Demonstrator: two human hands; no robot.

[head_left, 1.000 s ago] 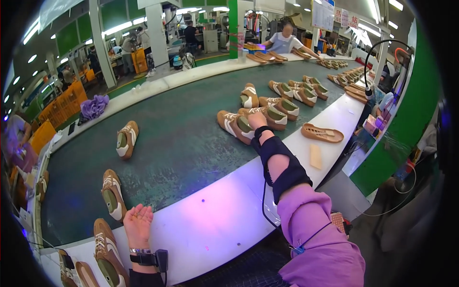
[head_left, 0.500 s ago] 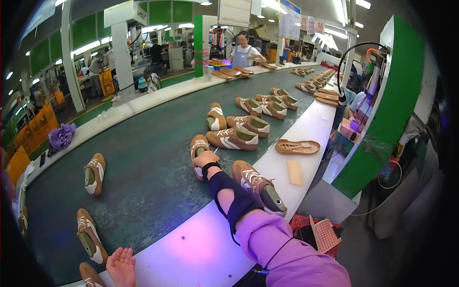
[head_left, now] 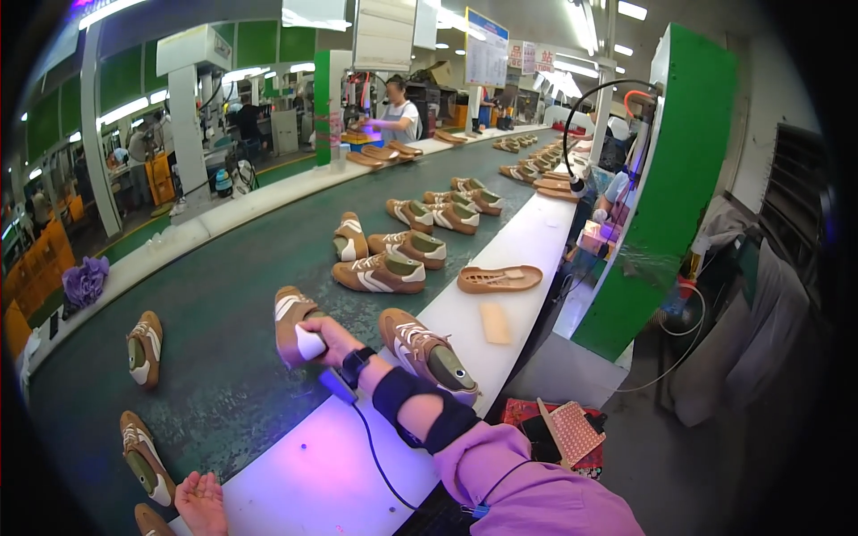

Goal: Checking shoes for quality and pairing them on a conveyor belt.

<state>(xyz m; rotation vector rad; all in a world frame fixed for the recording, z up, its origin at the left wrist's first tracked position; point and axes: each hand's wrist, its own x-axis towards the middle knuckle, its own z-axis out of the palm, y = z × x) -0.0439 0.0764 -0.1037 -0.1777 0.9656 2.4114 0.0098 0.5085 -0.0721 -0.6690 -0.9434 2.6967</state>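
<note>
While the left hand [head_left: 202, 502] sat low at the near edge of the white ledge [head_left: 313, 473] with fingers loose and nothing in it, the right hand [head_left: 326, 339] was out over the green conveyor belt [head_left: 223, 295], wrapped around the heel end of a brown sneaker [head_left: 293, 323] — tipped up off the belt, toe pointing away. Just right of that hand, a second brown sneaker [head_left: 427, 353] lay on the ledge, close to the forearm. Two more sneakers sat left of the left hand, one near it [head_left: 146, 456] and one further up [head_left: 145, 347]. Beyond the right hand, a cluster of sneakers [head_left: 382, 272] rested on the belt, with a loose tan sole [head_left: 499, 279] to its right. Far off — a person [head_left: 396, 109] worked at the belt's end.
</note>
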